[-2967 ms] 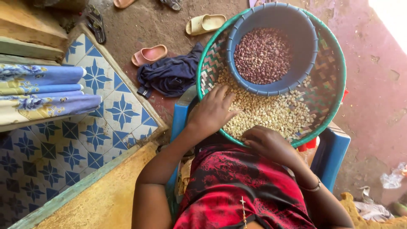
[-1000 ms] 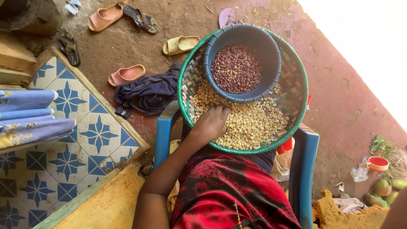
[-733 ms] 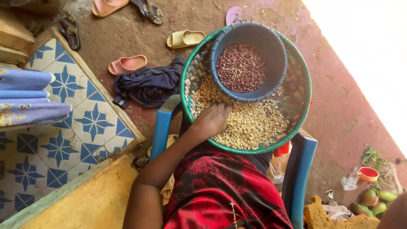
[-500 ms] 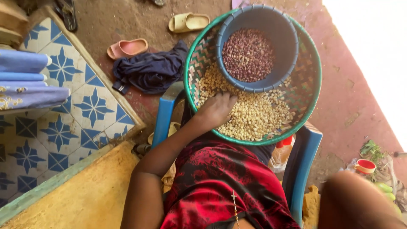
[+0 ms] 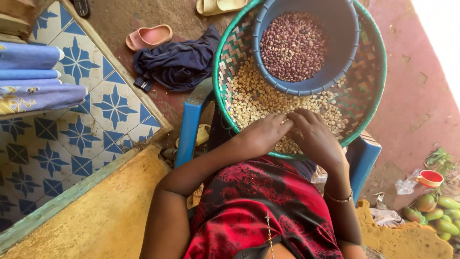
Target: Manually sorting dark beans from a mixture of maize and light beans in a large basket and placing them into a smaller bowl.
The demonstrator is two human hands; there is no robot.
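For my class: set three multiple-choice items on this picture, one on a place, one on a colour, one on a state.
1. Where does the bowl of reddish beans sit?
A. on the tiled floor
B. in the woven tray
C. on the yellow step

2. What colour is the bowl?
A. blue
B. white
C. orange

3. How are the left hand and right hand placed?
A. raised in the air
B. gripping the bowl's rim
C. both resting on the pale grains

Key: 1 B, the bowl stands inside the tray's rim; 2 A, its wall is blue; 3 C, both hands lie on the grains.
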